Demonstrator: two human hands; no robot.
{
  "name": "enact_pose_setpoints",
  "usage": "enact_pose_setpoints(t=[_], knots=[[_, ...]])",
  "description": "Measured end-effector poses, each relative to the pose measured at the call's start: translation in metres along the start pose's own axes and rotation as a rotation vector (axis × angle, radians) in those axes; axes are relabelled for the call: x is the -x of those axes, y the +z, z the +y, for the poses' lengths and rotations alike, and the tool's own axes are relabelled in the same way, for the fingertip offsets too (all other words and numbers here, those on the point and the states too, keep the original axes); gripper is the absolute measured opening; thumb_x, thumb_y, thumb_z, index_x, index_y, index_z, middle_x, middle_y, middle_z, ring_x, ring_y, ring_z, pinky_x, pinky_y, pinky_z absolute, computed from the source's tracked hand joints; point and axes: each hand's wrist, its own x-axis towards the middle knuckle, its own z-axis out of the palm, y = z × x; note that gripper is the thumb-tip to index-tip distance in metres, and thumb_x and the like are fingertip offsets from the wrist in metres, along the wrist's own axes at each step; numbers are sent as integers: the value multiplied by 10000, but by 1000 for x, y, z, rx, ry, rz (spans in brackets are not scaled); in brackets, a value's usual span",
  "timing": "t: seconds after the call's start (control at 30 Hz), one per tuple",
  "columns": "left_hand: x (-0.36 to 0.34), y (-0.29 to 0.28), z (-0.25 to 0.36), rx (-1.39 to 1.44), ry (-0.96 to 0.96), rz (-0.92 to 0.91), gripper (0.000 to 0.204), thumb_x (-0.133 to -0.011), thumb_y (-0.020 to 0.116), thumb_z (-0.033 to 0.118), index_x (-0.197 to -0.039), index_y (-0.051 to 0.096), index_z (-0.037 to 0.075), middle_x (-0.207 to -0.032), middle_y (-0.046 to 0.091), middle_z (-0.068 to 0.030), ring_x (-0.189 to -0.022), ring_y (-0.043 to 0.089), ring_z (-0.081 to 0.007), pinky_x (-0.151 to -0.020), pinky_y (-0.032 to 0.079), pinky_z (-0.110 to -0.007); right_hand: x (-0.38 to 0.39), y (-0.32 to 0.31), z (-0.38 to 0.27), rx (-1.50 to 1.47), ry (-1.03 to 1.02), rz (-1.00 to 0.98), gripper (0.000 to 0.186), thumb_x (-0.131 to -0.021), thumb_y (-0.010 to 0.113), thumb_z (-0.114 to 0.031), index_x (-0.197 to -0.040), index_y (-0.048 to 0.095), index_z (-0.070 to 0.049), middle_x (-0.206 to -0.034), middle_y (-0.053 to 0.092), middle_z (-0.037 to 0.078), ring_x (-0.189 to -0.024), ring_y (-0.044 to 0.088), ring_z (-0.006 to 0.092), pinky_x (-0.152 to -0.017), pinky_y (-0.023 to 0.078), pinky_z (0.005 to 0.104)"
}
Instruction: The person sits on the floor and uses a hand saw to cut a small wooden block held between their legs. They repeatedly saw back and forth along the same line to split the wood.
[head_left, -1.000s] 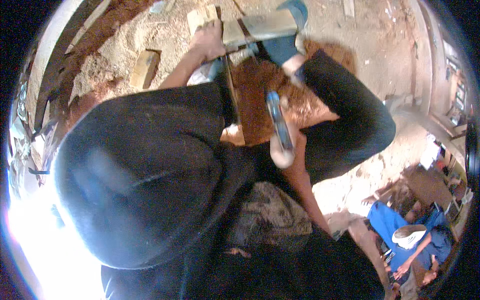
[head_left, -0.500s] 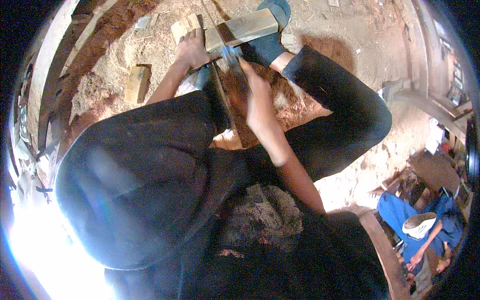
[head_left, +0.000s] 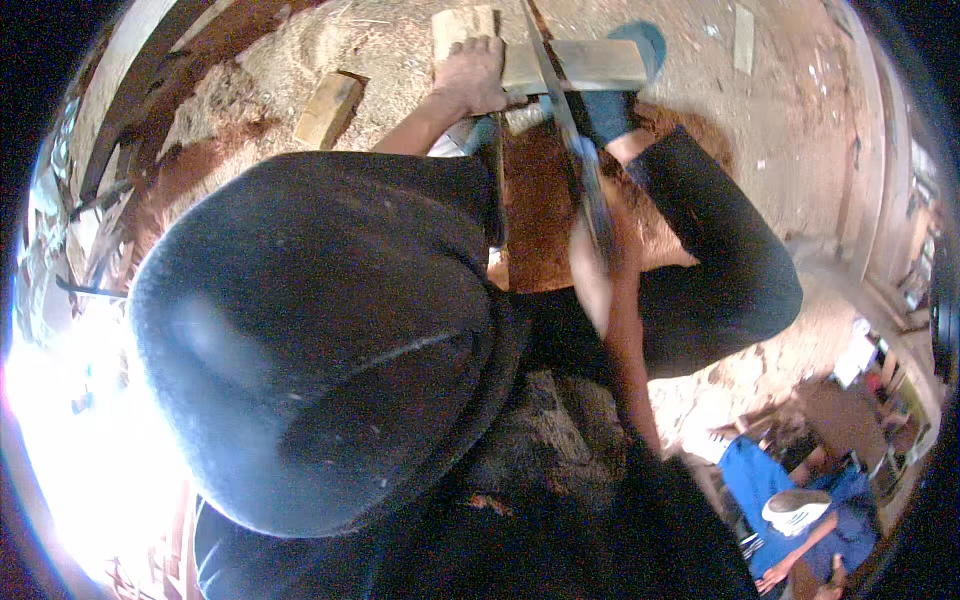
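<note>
My left hand (head_left: 472, 76) presses down on wood at the far centre, its fingers draped over a pale wooden block (head_left: 464, 22). Just right of it lies a longer wooden block (head_left: 600, 64), which crosses over my right foot (head_left: 606, 116) in its blue sandal (head_left: 648, 46). My right hand (head_left: 618, 228), smeared by motion, is closed around the handle of a handsaw (head_left: 568, 115). The saw's long narrow blade slants across the left part of the longer block. How deep the blade sits in the wood is hidden.
Another short wooden block (head_left: 329, 108) lies on the sawdust-covered ground to the left. My bent left leg (head_left: 320, 330) fills much of the left side. Timbers (head_left: 110, 90) stand along the far left. Another person in blue (head_left: 755, 490) sits at the lower right.
My right hand has drawn back toward me with the handsaw, baring more of its blade. The whole view has shifted, so the blocks appear farther right and up. My left hand keeps its place on the wood.
</note>
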Motion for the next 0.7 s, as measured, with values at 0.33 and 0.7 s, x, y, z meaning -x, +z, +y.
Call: enact_pose_setpoints(t=[0.33,0.7], knots=[[17,-4,-2,79,28,39,896,-725,754,629,-1265,475,-30,-1295,555,-234,-1255,525,-364,-1083,398,-455,-20,34,23,-203,-198,2,437,-931,548,-25,-1362,505,32,-1238,637,147,-1171,580,229,-1040,426,343],[19,2,-7,124,111,428,558,-801,696,456,-1051,576,-29,-1024,637,-242,-1014,627,-364,-870,497,-446,9,31,22,-396,-81,-37,499,-940,533,-59,-1425,450,27,-1450,501,146,-1348,458,232,-1126,344,364]])
